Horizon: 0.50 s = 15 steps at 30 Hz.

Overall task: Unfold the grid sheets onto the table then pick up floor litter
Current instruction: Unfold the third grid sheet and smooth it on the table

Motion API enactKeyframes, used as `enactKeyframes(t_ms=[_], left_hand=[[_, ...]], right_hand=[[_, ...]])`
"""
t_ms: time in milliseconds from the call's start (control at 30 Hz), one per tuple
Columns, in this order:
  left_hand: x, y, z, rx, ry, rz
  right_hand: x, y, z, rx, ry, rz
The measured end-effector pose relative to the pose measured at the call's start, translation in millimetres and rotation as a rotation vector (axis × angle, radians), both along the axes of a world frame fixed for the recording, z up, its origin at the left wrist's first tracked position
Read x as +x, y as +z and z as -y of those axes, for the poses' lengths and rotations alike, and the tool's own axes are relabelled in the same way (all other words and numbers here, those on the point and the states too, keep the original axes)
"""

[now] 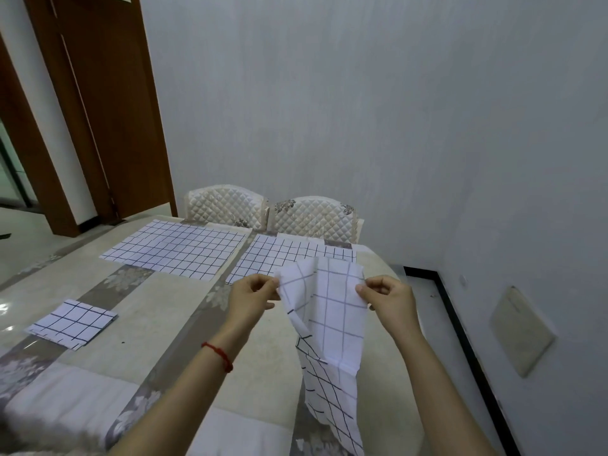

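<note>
White grid sheet (329, 311) in both hands' grip

Head camera looks forward and down, close above the table (158, 311).

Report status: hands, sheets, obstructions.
Left hand and right hand pinch the top edge of a half-open grid sheet over the table. Two sheets flat, one folded. Nothing in the way.
</note>
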State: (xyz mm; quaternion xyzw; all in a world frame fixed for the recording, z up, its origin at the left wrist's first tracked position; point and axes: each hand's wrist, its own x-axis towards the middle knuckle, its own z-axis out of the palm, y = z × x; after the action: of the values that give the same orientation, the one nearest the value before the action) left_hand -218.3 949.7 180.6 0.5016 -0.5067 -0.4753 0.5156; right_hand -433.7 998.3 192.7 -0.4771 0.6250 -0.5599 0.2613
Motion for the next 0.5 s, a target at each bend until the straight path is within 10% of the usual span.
enactKeyframes(t_ms=[500], left_hand=[[74, 15, 130, 0.062, 0.157, 0.024]], right_hand=[[-34, 3, 105, 0.115, -0.276, -0.115]])
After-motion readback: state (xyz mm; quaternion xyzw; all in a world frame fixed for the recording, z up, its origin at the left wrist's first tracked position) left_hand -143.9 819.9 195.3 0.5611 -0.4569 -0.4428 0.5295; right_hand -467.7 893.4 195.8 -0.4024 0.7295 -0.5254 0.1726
